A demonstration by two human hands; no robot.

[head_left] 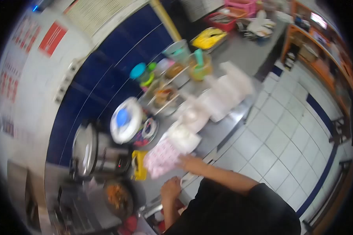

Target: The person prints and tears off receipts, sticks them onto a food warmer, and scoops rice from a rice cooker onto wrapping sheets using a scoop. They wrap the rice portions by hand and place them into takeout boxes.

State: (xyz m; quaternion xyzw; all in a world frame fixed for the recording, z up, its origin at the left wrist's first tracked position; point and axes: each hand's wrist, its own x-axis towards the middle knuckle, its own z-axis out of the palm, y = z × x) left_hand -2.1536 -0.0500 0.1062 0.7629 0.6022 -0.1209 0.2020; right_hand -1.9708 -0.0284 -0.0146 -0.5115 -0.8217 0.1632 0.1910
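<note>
The view is tilted and blurred. My left hand (pixel 171 188) is held at the counter's front edge, fingers curled closed; whatever they may hold is hidden. Just beyond it, my right hand (pixel 191 164) reaches across with fingers stretched out at the edge of a pink dotted cloth or sheet (pixel 161 158). Whether they press on it is too smeared to tell. A white stack (pixel 184 139), perhaps paper or packs, lies against the far end of the dotted sheet. Beside the sheet is a yellow object (pixel 139 165).
White boxes (pixel 219 98) line the steel counter (pixel 239 55). Food containers (pixel 164 96) and a green-handled tub (pixel 200 70) stand behind them. A large cooker (pixel 106 152) and a pan of food (pixel 117 197) are at left. Orange shelves (pixel 321 47) stand across the tiled floor (pixel 262 137).
</note>
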